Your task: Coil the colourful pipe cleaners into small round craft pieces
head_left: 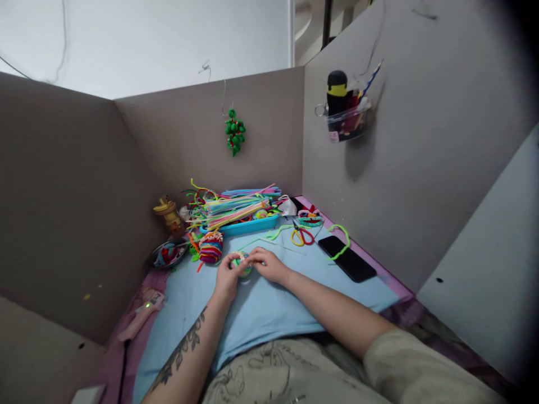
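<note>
Between my hands, just above the blue cloth, is a small round piece of coiled pipe cleaners [245, 271] in pastel green, pink and yellow. My left hand [228, 272] has its fingers closed around the left side of it. At its upper right edge, my right hand [266, 264] pinches a strand, partly hidden by the fingers. A green pipe cleaner [256, 241] runs out over the cloth behind the hands. To the left stands a striped multicoloured pipe-cleaner ball [211, 248].
Behind the hands, a blue tray [248, 227] carries bundled pipe cleaners [238, 206]. Scissors [303, 236] and a black phone [347, 259] lie right. A dark bowl [151, 259], a yellow-brown cup [169, 215] and a pink glue gun [143, 315] stand left. Grey partitions [265, 106] enclose the table.
</note>
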The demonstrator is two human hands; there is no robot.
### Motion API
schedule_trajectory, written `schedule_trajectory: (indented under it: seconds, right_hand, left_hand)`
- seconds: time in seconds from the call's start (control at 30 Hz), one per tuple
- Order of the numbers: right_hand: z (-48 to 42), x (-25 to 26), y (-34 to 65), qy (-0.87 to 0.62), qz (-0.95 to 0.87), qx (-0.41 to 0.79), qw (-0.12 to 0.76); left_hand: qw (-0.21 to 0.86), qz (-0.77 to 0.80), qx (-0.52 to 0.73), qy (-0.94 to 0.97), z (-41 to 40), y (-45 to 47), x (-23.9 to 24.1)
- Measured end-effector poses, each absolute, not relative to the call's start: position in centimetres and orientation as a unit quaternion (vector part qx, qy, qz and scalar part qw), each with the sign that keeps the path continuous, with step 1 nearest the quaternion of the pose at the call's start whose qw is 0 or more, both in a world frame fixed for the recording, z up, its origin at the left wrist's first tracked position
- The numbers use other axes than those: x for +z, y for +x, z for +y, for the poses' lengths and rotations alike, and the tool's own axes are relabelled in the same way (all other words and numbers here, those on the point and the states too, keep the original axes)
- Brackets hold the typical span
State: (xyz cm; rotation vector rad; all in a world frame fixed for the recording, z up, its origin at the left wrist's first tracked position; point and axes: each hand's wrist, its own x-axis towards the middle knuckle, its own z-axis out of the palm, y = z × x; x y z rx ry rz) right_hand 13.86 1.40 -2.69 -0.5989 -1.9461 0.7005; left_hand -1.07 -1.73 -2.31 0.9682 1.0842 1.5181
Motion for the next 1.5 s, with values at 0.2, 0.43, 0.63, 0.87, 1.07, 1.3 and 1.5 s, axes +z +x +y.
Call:
schedule_trajectory:
  seconds: [0.2,0.43,0.63,0.87,1.07,1.3,1.5]
  right_hand:
    - [1.9,-3.0,13.6,-0.311,-0.727,0.365,0.491]
    - [2.6,-3.1,13.6,-0.297,-0.633,0.496,0.515]
    - [2.8,-2.7,14.2,-0.299,-0.620,0.498,0.526]
    - [2.4,-3.1,13.9,-0.294,-0.685,0.461,0.482]
    - [1.2,-2.5,13.9,-0.310,-0.772,0.302,0.465]
    - [0.8,-1.8,14.8,-0.306,-0.789,0.184,0.500]
    - [1.0,-2.4,14.1,-0.342,-0.769,0.247,0.481]
  left_hand:
    - [0.559,0.425,0.633,0.325,-1.6,-1.5,-1.5]
    - [0.584,0.412,0.642,0.278,-1.5,-1.5,-1.2]
    - [0.603,0.393,0.643,0.262,-1.6,-1.5,-0.9]
    - [0.610,0.387,0.637,0.268,-1.8,-1.5,-0.7]
    - [0.590,0.390,0.645,0.290,-1.7,-1.6,-1.2]
    - [0.545,0.390,0.684,0.289,-1.5,-1.7,-1.5]
    - [0.549,0.376,0.694,0.274,-1.5,-1.6,-1.5]
